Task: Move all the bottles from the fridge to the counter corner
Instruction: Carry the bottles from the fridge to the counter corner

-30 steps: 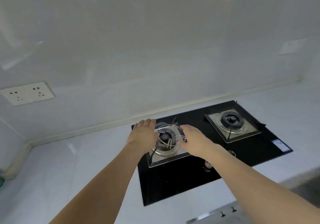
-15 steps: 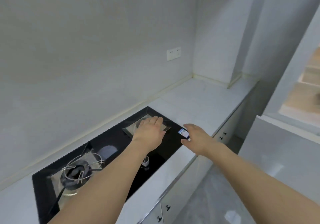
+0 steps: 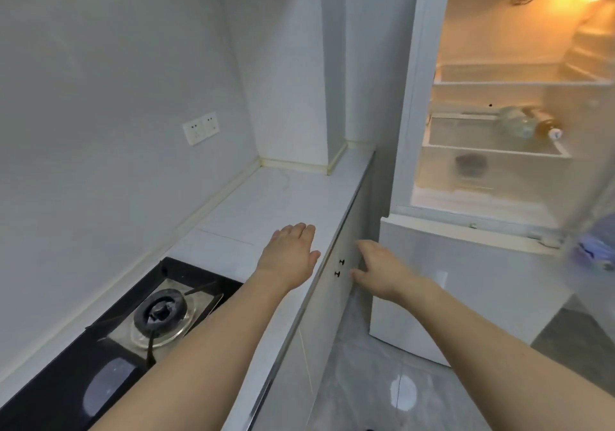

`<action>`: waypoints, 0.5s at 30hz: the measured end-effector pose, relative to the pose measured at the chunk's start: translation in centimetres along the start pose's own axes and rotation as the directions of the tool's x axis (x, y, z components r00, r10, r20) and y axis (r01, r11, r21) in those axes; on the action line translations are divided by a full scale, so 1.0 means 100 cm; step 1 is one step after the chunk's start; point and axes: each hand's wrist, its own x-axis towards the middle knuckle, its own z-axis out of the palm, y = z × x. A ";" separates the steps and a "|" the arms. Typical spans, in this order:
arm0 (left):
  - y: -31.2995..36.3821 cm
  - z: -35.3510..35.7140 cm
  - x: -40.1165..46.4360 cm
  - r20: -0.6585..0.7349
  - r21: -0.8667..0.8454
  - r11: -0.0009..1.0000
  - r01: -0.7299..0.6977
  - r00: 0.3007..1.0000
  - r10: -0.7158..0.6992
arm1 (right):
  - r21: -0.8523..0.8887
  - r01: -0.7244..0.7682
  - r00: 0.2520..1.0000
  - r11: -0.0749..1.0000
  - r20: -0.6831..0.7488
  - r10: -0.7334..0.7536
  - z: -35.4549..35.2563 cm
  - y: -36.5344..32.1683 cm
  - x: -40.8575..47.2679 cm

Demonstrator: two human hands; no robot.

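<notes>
At the near left sits one gas burner (image 3: 162, 312) on the black hob (image 3: 50, 390), and on the far wall a pair of sockets (image 3: 201, 127). Past the hob runs the white counter (image 3: 266, 204), whose far corner (image 3: 293, 167), where the bottles belong, holds nothing yet. The left hand (image 3: 290, 254) hovers over the counter's near edge, palm down, fingers straight and held close together, holding nothing. Just right of it, in front of the two small cupboard knobs (image 3: 339, 267), the right hand (image 3: 377, 267) is relaxed with fingers loosely extended, also holding nothing. Further right the fridge (image 3: 412, 97) stands open and lit. Two bottles (image 3: 529, 124) seem to lie on their sides on the middle shelf, a clear one and an amber one with a pale cap; a dark round thing (image 3: 471, 164) in the drawer below is too blurred to name. The step in hand is likely the reach: step closer, take the lying bottles round the body, and carry them level.
</notes>
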 end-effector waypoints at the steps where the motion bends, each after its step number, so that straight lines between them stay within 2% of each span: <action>1: 0.007 0.004 0.021 -0.009 0.003 1.000 -0.029 1.000 0.029 | 0.001 -0.022 1.000 1.000 -0.012 0.022 -0.007 0.015 0.010; 11: 0.062 0.004 0.206 -0.085 -0.103 0.978 -0.181 0.981 0.173 | 0.014 -0.121 0.985 0.993 -0.118 0.122 -0.092 0.115 0.116; 15: 0.095 0.009 0.274 -0.073 -0.152 0.956 -0.250 0.968 0.242 | 0.043 -0.178 0.970 0.983 -0.161 0.183 -0.125 0.164 0.151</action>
